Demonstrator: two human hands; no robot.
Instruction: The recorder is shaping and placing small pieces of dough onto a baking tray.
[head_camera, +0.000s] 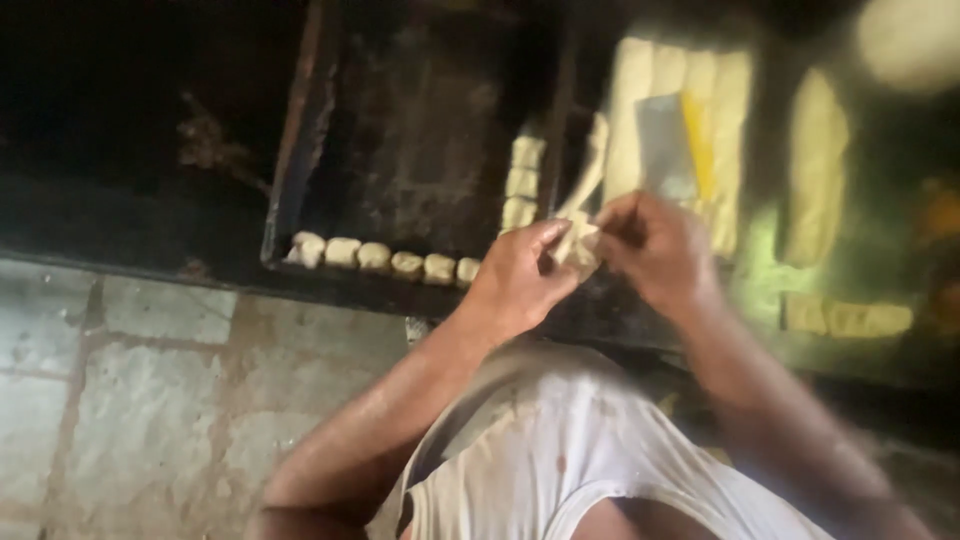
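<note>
Both hands meet over the dark tray's right edge, pinching a pale strip of dough (583, 215) that rises from the fingers toward the far slabs. The left hand (520, 275) is clamped on the strip's near end; the right hand (650, 245) is closed on it just beside, thumbs almost touching. To do this well, I judge the pull should be short and even, so the lump comes off about the size of the pieces (385, 255) lined along the tray (420, 130) (a second column (524, 180) runs up its right side). The slabs (680, 130) lie on the tabletop (880, 200) at far right, blurred.
</note>
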